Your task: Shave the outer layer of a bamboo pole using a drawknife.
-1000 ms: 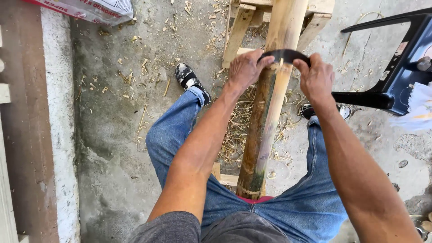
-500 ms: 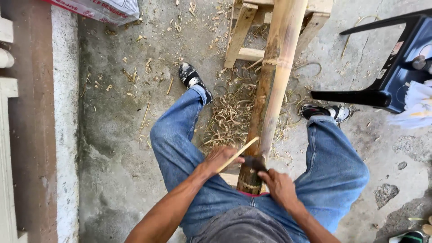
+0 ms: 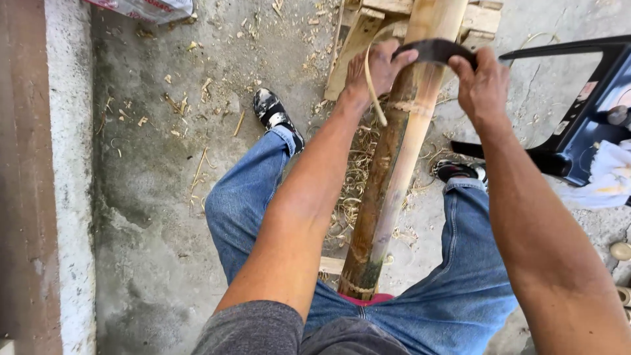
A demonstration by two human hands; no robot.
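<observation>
Apparently both left hand (image 3: 378, 69) and right hand (image 3: 483, 82) grip a curved dark blade (image 3: 435, 49) across smooth bamboo pole (image 3: 394, 177)

A long bamboo pole (image 3: 394, 171) is laid from six toward twelve o'clock between the knees; a curved two-handled blade (image 3: 434, 49) is set across it at twelve, wood shavings (image 3: 351, 190) at nine.

Both arms reach out over a thick tan bamboo pole (image 3: 394, 177) slanting between the knees. The left hand (image 3: 376, 71) and right hand (image 3: 484, 85) grip the ends of a curved dark metal blade (image 3: 436, 49) lying across it. Pale curled bamboo shavings (image 3: 351, 190) litter the concrete floor (image 3: 158, 197).
</observation>
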